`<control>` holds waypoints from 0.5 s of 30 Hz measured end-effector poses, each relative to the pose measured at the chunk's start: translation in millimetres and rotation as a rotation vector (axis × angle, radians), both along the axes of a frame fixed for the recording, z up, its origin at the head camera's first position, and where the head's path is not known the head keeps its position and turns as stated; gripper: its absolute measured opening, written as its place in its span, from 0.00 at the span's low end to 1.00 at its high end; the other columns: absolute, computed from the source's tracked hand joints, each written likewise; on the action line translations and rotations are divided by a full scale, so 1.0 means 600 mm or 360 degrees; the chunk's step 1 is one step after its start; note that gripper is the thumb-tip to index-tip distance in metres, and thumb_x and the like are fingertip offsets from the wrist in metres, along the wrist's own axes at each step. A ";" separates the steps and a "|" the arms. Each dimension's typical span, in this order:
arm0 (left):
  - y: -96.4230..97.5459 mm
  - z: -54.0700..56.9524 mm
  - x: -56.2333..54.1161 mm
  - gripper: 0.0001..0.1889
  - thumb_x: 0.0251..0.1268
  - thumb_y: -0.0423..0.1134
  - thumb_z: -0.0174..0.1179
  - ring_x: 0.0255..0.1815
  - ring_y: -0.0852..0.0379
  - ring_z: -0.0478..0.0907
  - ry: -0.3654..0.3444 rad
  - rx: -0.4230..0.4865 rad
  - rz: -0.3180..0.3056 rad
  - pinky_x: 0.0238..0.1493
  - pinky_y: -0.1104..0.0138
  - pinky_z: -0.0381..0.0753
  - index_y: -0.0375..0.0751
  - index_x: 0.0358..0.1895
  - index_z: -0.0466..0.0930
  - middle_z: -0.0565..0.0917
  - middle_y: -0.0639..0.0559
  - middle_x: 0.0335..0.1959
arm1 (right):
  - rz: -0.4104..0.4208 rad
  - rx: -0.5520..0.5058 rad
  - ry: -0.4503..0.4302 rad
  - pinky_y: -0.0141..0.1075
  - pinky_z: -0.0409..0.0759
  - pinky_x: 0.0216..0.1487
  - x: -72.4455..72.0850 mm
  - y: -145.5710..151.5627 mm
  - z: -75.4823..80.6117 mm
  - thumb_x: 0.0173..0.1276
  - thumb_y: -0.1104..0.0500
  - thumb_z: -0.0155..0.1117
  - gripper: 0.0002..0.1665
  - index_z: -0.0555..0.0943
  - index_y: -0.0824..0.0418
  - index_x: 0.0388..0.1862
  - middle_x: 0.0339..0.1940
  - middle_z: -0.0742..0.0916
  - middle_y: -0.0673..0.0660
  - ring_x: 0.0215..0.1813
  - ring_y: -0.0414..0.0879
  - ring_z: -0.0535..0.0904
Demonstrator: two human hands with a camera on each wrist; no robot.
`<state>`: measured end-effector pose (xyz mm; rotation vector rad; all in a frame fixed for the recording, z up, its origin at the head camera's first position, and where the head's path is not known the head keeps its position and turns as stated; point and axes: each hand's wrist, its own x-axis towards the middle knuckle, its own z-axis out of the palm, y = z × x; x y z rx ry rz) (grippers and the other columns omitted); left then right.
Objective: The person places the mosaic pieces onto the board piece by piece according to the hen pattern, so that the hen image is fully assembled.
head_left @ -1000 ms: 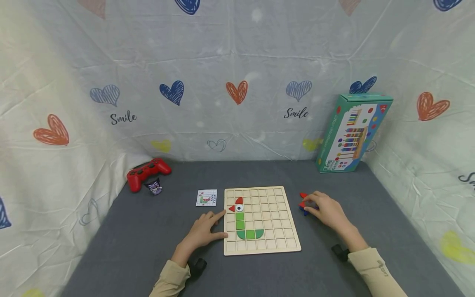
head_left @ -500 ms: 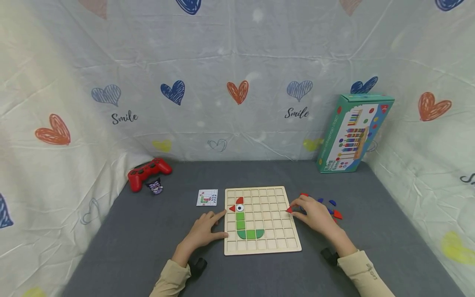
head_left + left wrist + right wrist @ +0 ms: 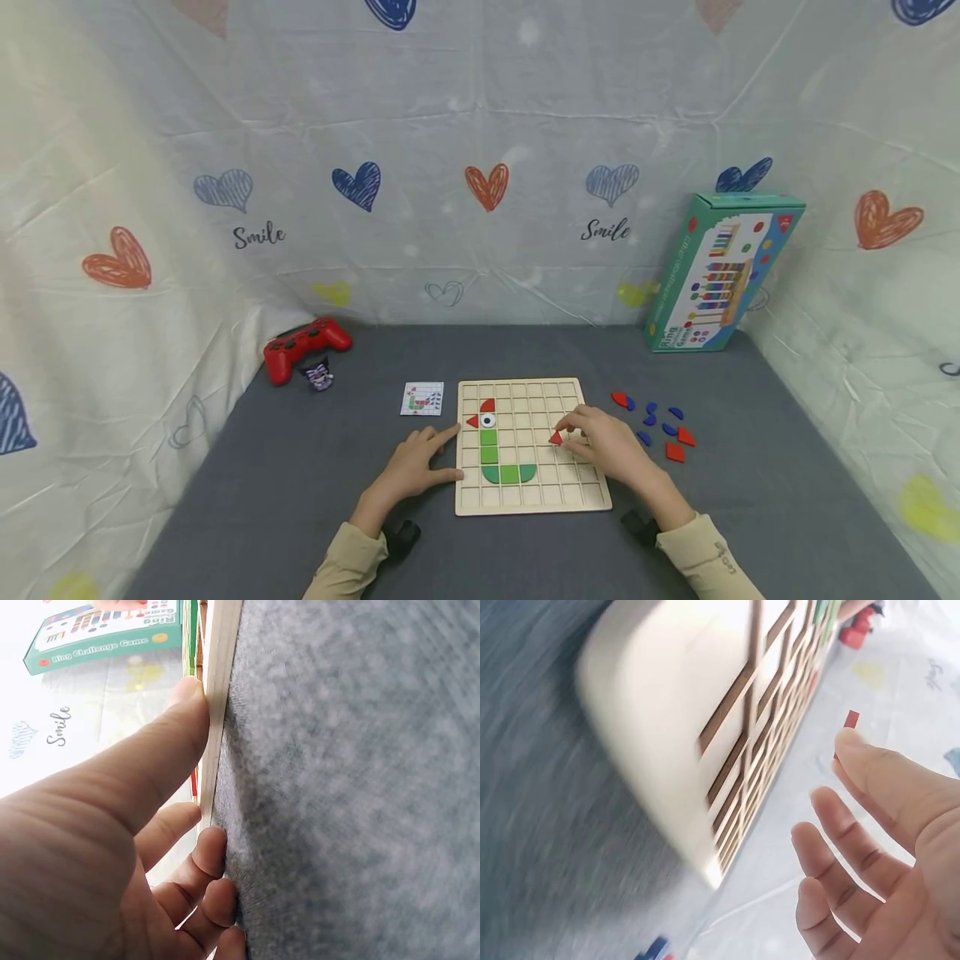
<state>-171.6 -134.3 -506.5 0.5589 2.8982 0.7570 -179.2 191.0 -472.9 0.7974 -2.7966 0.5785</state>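
Observation:
A wooden grid board lies on the table, with red, green and white-and-black pieces set in its left part as a bird's head, neck and body. My left hand touches the board's left edge with thumb and index finger; the left wrist view shows the other fingers loosely bent beside it. Over the right half of the board, my right hand pinches a red triangle piece between thumb and finger. In the right wrist view the triangle is seen edge-on, above the grid.
Right of the board lie loose blue pieces and red pieces. A small pattern card is at the board's upper left. Farther back are a red game controller, a small purple figure and a green game box.
My right hand has moved left from the loose pieces to over the board, carrying the red triangle piece. The left hand stays at the board's edge.

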 end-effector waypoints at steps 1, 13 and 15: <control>0.000 0.000 0.000 0.41 0.49 0.60 0.65 0.28 0.59 0.56 -0.0002 0.0000 -0.0001 0.31 0.66 0.56 0.50 0.67 0.65 0.66 0.55 0.30 | 0.0011 -0.0005 -0.0006 0.30 0.72 0.29 0.001 -0.005 0.000 0.56 0.55 0.70 0.10 0.82 0.50 0.39 0.35 0.81 0.47 0.33 0.40 0.77; -0.002 0.000 0.000 0.40 0.49 0.60 0.65 0.28 0.59 0.56 -0.0003 -0.0006 -0.0006 0.31 0.66 0.56 0.50 0.68 0.65 0.66 0.55 0.30 | 0.0103 0.0027 -0.0048 0.30 0.70 0.29 0.014 -0.051 0.000 0.57 0.51 0.68 0.08 0.83 0.47 0.37 0.34 0.81 0.44 0.31 0.36 0.75; -0.001 0.001 0.000 0.40 0.49 0.59 0.65 0.28 0.59 0.56 -0.0010 0.0002 -0.0009 0.31 0.65 0.56 0.50 0.68 0.65 0.66 0.55 0.30 | 0.0123 0.0017 -0.0075 0.30 0.70 0.29 0.016 -0.058 0.000 0.57 0.52 0.68 0.08 0.83 0.47 0.37 0.33 0.81 0.44 0.30 0.36 0.74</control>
